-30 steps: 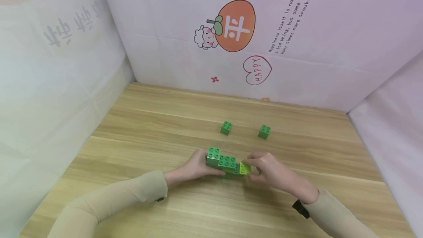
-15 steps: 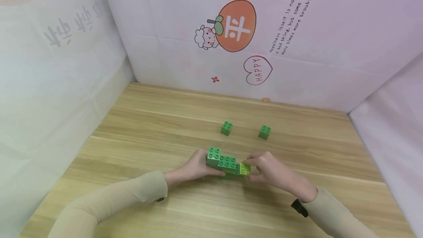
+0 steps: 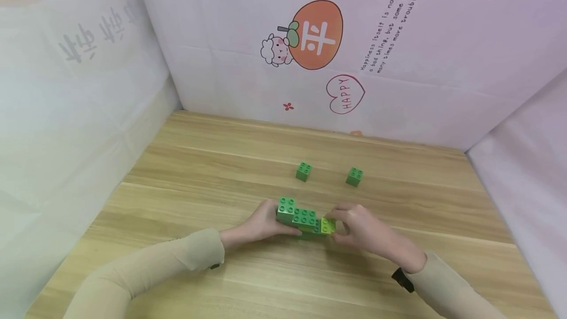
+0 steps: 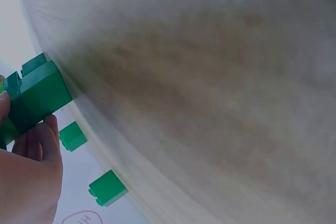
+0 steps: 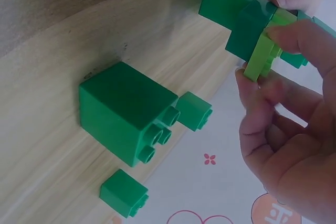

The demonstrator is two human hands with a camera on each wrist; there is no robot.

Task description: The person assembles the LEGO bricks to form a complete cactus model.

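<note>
Head view: brick assembly (image 3: 305, 220) between both grips.

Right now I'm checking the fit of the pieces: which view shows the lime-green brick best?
The right wrist view: the lime-green brick is close up, pinched by the right hand against the darker green bricks. The head view shows it small, studs up. The left wrist view doesn't show it.

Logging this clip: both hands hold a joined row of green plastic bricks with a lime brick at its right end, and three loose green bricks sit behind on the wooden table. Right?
Not quite: the head view shows two loose small green plastic bricks behind, not three. The left hand and right hand do hold the joined row of green plastic bricks, lime brick at its right end, on the wooden table.
</note>
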